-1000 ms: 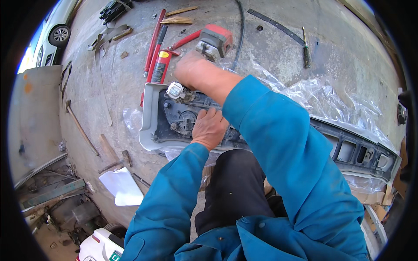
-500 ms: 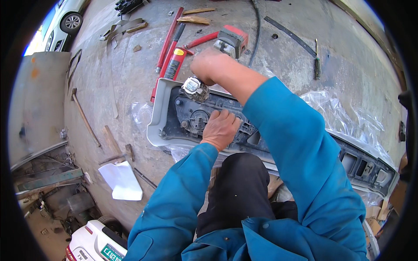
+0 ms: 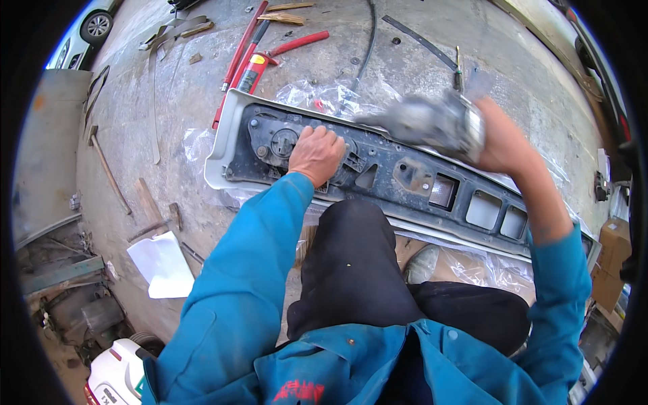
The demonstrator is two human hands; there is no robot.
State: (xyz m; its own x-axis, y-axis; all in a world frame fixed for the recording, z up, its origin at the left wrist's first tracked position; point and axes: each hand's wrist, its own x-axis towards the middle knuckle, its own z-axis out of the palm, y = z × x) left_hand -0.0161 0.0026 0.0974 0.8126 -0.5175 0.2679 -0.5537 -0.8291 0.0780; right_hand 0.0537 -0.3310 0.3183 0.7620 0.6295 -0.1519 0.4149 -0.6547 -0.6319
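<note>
My right hand (image 3: pixel 503 138) grips a cordless power driver (image 3: pixel 425 125), smeared by motion, above the right half of a long car trim panel (image 3: pixel 385 165). The driver's narrow tip points left. Lying inner side up, the panel shows a dark ribbed core with openings and a pale outer rim. My left hand (image 3: pixel 317 155) is closed, knuckles up, over the left part of the core. A round fitting (image 3: pixel 283 142) sits just left of it. Whatever is under those fingers is hidden.
Clear plastic film (image 3: pixel 297 94) lies around the panel. Beyond its left end lies a red jack-like tool (image 3: pixel 253 73) with bars. A screwdriver (image 3: pixel 458 77) is at the back right. At left are a hammer (image 3: pixel 108 169) and a white sheet (image 3: pixel 160 266). My knees are close to the panel's near edge.
My right hand has swung the driver from the panel's left end to the right, tipping it from upright to sideways. My left hand stays on the panel with its fingers more curled. The view has shifted.
</note>
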